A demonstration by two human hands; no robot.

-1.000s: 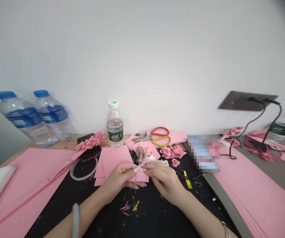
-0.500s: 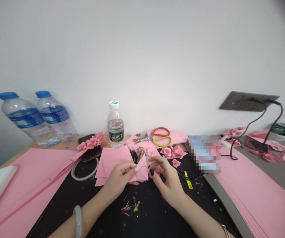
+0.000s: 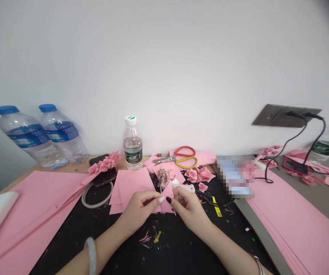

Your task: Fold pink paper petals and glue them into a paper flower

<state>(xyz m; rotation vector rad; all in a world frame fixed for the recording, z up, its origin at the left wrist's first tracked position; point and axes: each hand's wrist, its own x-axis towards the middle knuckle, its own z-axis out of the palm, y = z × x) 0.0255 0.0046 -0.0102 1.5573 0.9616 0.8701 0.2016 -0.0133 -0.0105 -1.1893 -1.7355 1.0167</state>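
The left hand (image 3: 140, 208) and the right hand (image 3: 188, 208) are both pinching a folded pink paper (image 3: 166, 199). Each grip is clenching it between thumb and fingertip, over the black mat (image 3: 175, 248), in front of the small bottle (image 3: 132, 147) and slightly to its right. That white-capped bottle is wearing a green label whose white writing is too small to read. Well to the left of the small bottle, two large bottles (image 3: 62, 131) are standing by the wall, showing blue labels with white lettering too blurred to read. Just right of the small bottle, scissors (image 3: 181, 158) with one red and one yellow handle are lying near the wall. Paper roses (image 3: 198, 175) are sitting right of it and nearer the person. A yellow strip (image 3: 217, 206), its print unreadable, is lying on the mat farther right. Open mat is stretching from the hands to the near edge of the surface, carrying only small scraps. Pink sheets (image 3: 29, 202) are bounding that room left of the small bottle, and another stack (image 3: 296, 221) is bounding it far to the right.
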